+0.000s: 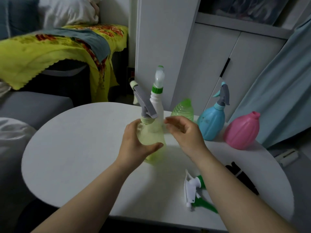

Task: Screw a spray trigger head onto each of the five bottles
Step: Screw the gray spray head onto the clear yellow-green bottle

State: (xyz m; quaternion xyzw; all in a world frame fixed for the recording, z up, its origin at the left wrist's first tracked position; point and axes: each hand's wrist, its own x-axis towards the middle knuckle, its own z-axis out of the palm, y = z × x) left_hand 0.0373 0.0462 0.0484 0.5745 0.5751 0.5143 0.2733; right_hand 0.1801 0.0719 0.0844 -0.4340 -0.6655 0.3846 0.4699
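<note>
My left hand grips a pale yellow-green bottle, tilted, with a grey trigger head sitting on its neck. My right hand hovers just right of the bottle, fingers apart and holding nothing. Behind stands a white bottle with a green-collared clear trigger head. A green bottle without a head stands further right. A blue bottle carries a grey and blue trigger head. A pink bottle has an open neck. A white and green trigger head lies near the table's front right.
The round white table carries everything. A black object lies at its right, partly hidden by my right forearm. A white cabinet stands behind, a grey sofa with a yellow cloth to the left, and a light blue curtain at the right.
</note>
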